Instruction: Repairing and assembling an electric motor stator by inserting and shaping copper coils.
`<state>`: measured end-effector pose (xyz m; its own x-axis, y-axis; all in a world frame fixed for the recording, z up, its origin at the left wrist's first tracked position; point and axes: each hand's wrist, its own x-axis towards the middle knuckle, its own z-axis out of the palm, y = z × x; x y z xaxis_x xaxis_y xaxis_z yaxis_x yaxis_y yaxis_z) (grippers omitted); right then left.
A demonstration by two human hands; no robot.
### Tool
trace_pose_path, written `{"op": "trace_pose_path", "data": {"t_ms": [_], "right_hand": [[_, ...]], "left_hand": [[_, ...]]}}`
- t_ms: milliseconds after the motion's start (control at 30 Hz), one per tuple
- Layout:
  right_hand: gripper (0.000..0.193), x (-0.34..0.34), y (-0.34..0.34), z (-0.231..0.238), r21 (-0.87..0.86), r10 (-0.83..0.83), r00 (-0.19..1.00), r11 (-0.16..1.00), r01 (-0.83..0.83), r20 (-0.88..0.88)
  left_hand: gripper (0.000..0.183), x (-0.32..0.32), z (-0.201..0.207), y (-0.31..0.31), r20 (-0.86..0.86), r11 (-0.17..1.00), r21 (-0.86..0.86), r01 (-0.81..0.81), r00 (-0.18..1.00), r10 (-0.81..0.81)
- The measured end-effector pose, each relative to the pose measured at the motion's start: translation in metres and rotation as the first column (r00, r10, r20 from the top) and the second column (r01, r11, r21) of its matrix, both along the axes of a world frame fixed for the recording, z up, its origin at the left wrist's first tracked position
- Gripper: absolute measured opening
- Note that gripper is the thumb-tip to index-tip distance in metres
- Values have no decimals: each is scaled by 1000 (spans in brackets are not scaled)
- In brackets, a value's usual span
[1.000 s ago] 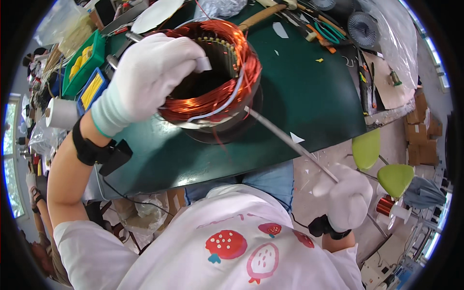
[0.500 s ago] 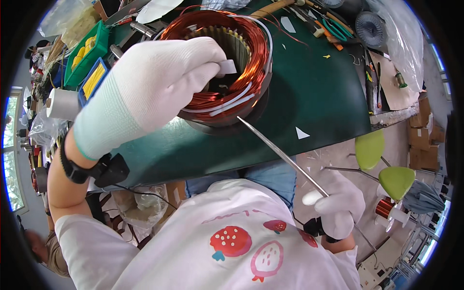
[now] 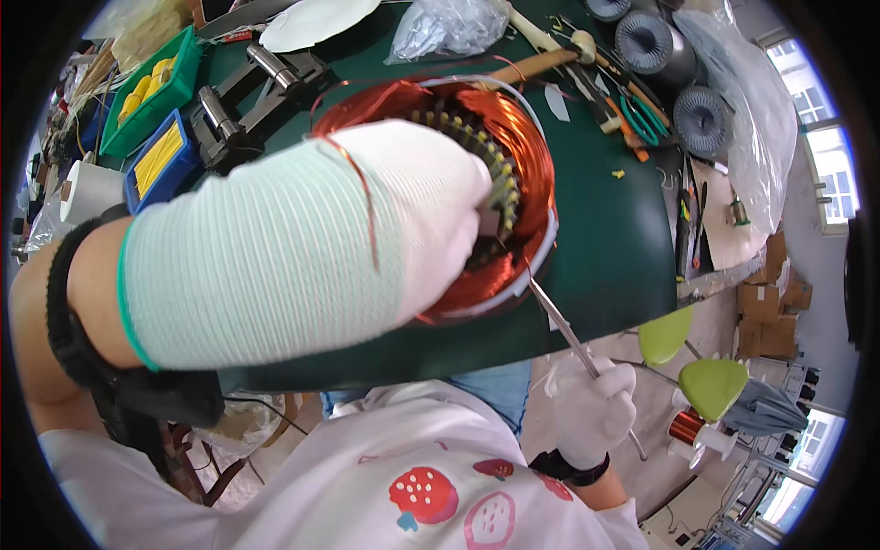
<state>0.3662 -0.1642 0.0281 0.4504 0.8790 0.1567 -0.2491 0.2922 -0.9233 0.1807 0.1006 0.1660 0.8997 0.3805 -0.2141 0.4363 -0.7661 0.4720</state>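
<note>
A motor stator [image 3: 527, 137] with red-brown copper windings, yellowish slot edges and white sleeving round its rim lies on the green bench. My left hand [image 3: 422, 206], in a white knit glove, reaches over it, fingertips closed down inside the bore. A small slip of insulating paper [image 3: 489, 223] shows at those fingertips, partly hidden and shaded. One loose copper wire [image 3: 365, 188] lies over the glove's back. My gloved right hand [image 3: 591, 408] is closed round a thin pointed metal rod [image 3: 570, 332]. The rod's tip is at the winding's near right edge; whether it touches is unclear.
Behind the stator lie a mallet [image 3: 532, 67], green-handled pliers [image 3: 642, 116] and a clear plastic bag [image 3: 449, 27]. Grey cylindrical cores [image 3: 701, 115] stand at the far right. A green bin [image 3: 151, 96] and a blue tray [image 3: 167, 158] sit left. Green chairs [image 3: 715, 385] stand beyond the bench.
My left hand has gone farther right and deeper into the stator with the paper slip. My right hand has brought the rod up and leftward, its tip now by the winding. The view has shifted.
</note>
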Motion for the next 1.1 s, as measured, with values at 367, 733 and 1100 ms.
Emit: {"op": "trace_pose_path", "data": {"t_ms": [367, 733, 1100], "right_hand": [[41, 8, 9, -11, 105, 8, 988, 994, 9, -155], [42, 14, 12, -8, 82, 53, 998, 995, -50, -36], [50, 17, 22, 28, -32, 97, 952, 995, -92, 291]], "left_hand": [[13, 12, 17, -5, -13, 990, -108, -90, 996, 89], [18, 24, 21, 2, -248, 986, -124, -113, 966, 79], [14, -7, -28, 6, 154, 977, 86, 196, 966, -207]]}}
